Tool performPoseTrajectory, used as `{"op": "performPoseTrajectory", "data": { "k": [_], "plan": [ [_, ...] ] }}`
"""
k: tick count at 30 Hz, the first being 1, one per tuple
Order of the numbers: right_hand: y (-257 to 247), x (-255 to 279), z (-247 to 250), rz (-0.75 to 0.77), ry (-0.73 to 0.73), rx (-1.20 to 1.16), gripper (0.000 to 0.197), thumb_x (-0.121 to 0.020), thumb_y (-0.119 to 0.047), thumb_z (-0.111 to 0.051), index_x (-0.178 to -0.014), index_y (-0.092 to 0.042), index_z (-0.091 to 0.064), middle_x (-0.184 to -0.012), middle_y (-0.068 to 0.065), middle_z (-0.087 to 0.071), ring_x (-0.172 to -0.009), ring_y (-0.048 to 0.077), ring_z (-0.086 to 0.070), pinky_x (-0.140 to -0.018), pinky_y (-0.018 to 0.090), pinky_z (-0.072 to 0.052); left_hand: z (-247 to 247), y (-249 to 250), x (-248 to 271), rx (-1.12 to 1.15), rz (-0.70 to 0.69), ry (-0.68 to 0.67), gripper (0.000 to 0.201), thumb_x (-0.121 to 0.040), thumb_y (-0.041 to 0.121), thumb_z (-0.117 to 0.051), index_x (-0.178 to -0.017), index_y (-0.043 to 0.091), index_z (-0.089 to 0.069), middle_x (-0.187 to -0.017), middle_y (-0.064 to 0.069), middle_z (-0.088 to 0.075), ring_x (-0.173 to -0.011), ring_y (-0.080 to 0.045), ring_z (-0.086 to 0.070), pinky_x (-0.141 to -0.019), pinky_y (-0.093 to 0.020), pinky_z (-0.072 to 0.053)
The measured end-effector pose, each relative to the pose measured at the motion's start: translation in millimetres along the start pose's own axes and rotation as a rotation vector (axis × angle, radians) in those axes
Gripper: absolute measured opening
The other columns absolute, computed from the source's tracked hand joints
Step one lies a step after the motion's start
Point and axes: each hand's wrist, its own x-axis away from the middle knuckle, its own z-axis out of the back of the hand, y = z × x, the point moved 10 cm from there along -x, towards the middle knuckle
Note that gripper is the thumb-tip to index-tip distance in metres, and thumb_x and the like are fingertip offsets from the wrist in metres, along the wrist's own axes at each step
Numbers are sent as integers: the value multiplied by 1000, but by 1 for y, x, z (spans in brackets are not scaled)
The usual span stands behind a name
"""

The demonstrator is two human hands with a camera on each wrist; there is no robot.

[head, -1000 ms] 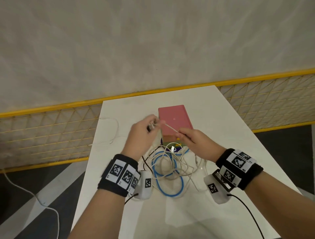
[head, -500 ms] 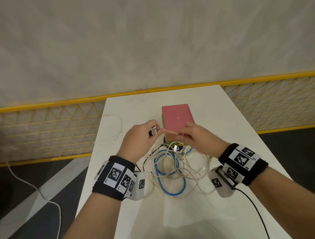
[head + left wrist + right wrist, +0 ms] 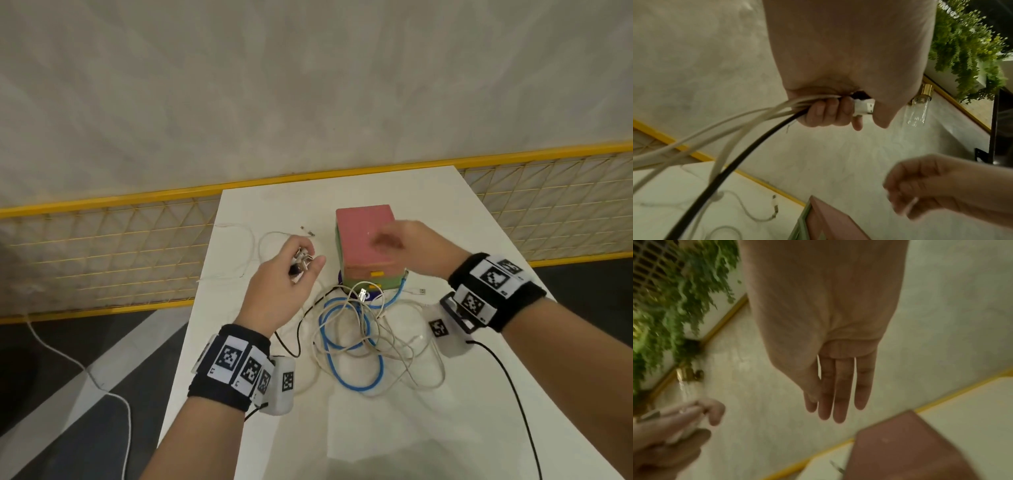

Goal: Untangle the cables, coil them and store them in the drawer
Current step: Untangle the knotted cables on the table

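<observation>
A tangle of white, blue and black cables [image 3: 356, 339] lies on the white table [image 3: 394, 428] in front of a small drawer box [image 3: 366, 250] with a pink top and green sides. My left hand [image 3: 301, 267] is raised left of the box and grips a bundle of cable ends [image 3: 789, 110], white ones and a black one, with a white plug [image 3: 864, 108] sticking out of the fist. My right hand [image 3: 387, 243] hovers over the box top with straight fingers [image 3: 842, 391] and holds nothing. A thin white cable [image 3: 274, 236] lies loose behind the left hand.
A yellow mesh railing [image 3: 102, 253] runs behind and beside the table. A white cord [image 3: 85, 373] trails over the dark floor at the left. A USB plug [image 3: 419, 291] lies on the table right of the box. Black wrist-camera leads [image 3: 513, 394] cross the table's right side.
My right hand has let go of the white cable it pinched and risen over the box top with fingers spread straight. A thin white cable end now lies behind the left hand.
</observation>
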Motion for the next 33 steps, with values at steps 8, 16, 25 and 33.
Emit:
{"op": "performPoseTrajectory", "data": {
  "k": [8, 16, 25, 33],
  "plan": [
    [121, 52, -79, -340, -228, 232, 24, -91, -10, -49, -103, -14, -69, -115, 5, -63, -109, 23, -58, -90, 25, -41, -53, -16, -9, -31, 53, -107, 20, -100, 40, -45, -93, 21, -45, -56, 5, -38, -52, -15, -38, -57, -33, -38],
    [145, 55, -121, -436, -291, 397, 46, -84, 0, -43, -119, -22, -61, -131, 5, -48, -120, 30, -47, -99, 39, -40, -56, -22, -14, -32, 101, -77, 21, -99, 40, -46, -95, 19, -46, -55, 7, -38, -52, -14, -38, -58, -33, -38],
    [143, 71, -45, -469, 155, 179, 27, -86, 2, -48, -106, -13, -59, -99, 8, -63, -83, 27, -59, -71, 31, -43, -25, -35, -3, 102, 192, 125, 23, -96, 39, -54, -91, 18, -48, -61, 5, -43, -49, -6, -37, -56, -27, -38],
    [44, 73, 12, -216, 400, -236, 8, -83, -6, -68, -91, -10, -68, -85, 0, -53, -77, 22, -62, -74, 27, -51, -30, -6, -18, 393, 254, 148, 17, -94, 41, -57, -96, 25, -63, -67, 12, -53, -53, -5, -43, -57, -21, -39]
  ]
}}
